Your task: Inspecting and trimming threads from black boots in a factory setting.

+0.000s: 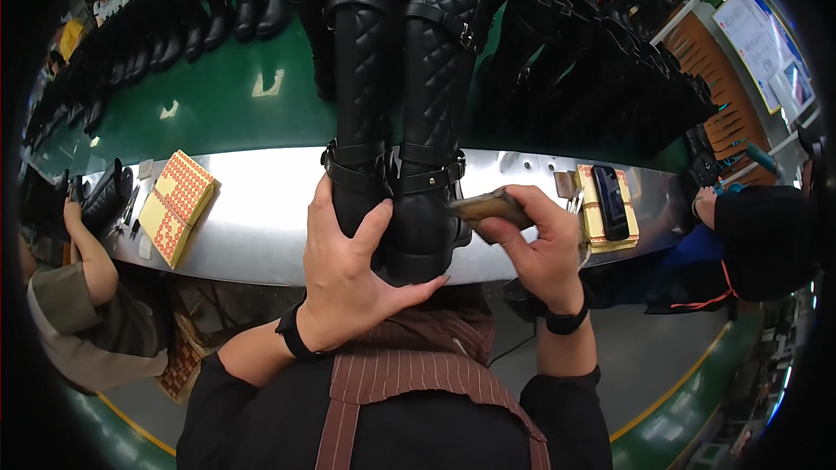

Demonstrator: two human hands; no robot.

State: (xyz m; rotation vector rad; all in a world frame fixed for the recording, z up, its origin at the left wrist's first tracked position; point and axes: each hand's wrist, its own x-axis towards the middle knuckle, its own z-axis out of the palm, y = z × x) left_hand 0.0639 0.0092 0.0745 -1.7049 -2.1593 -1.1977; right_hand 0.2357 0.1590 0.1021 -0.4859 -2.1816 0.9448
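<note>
A pair of tall black boots with quilted shafts and buckled straps is in front of me, the left boot (pixel 360 78) and the right boot (pixel 428 96) side by side. My left hand (pixel 348 274) is wrapped round their lower ends. Its thumb lies along the near end of the right boot, and its fingers reach over the left one. Between the thumb and fingers of my right hand (pixel 549 248) is a flat, worn brown block (pixel 492 208). The block's tip is at the right side of the right boot's foot; whether it touches cannot be made out.
The boots are on a shiny metal table (pixel 261 209). On it lie a yellow printed stack (pixel 178 207) at left and a black phone (pixel 610 202) on another stack at right. Beyond, a green surface (pixel 235 104) carries rows of black boots. People sit close on both sides.
</note>
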